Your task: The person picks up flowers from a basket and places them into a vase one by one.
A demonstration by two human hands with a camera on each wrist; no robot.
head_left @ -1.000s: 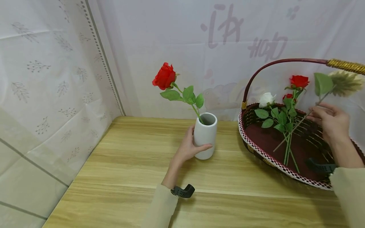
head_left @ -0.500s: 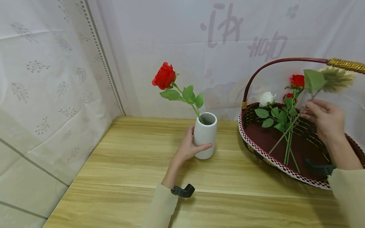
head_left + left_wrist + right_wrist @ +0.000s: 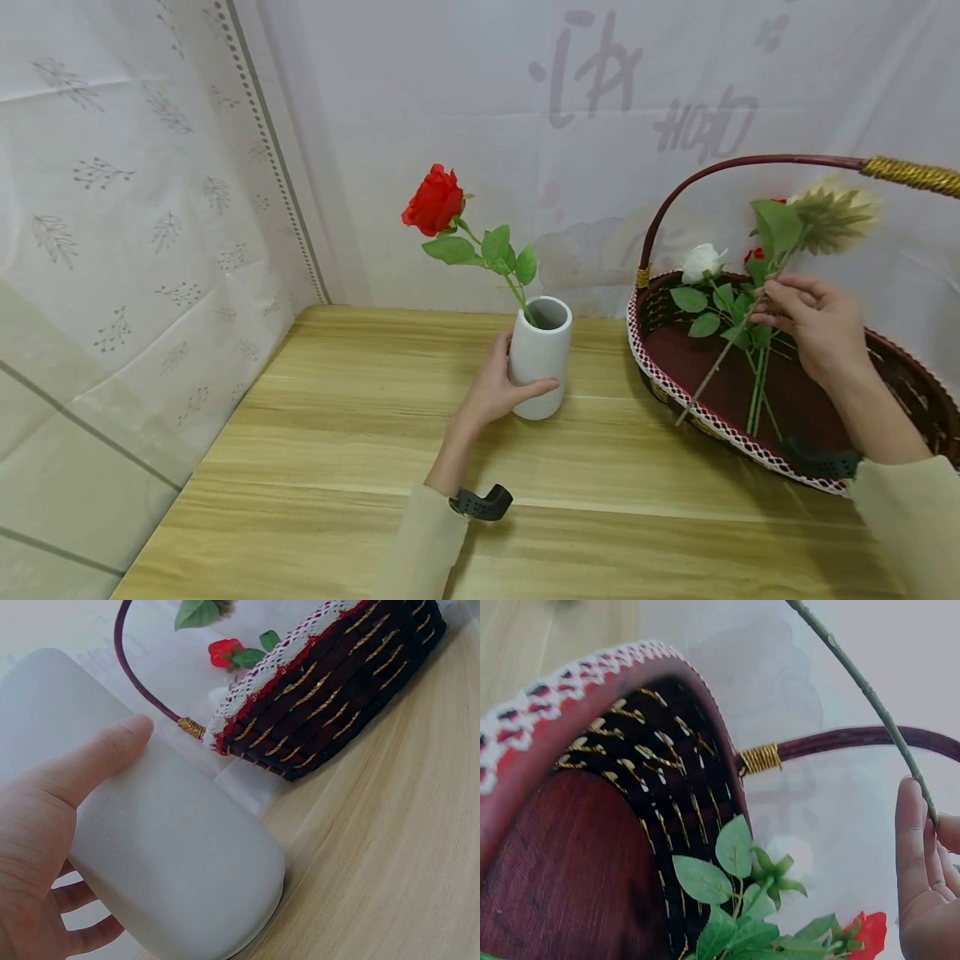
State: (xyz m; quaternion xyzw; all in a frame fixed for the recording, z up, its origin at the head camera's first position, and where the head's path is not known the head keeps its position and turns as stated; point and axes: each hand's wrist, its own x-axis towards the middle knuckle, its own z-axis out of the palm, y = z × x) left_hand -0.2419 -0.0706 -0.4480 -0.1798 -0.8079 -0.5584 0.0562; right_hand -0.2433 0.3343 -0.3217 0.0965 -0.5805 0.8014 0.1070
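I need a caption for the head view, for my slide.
Left hand holds a white vase bearing a red rose; right hand holds a pale flower over a woven basket.

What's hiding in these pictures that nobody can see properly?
Head view: the bottom end of the red rose, hidden inside the white vase.
Head view: most of another red flower above the basket, behind a big leaf beside the pale flower.
Head view: the far end of the basket handle, cut off by the right edge.
Left wrist view: the vase's mouth, cut off by the left edge.
Right wrist view: one end of the held stem, cut off by the top edge.
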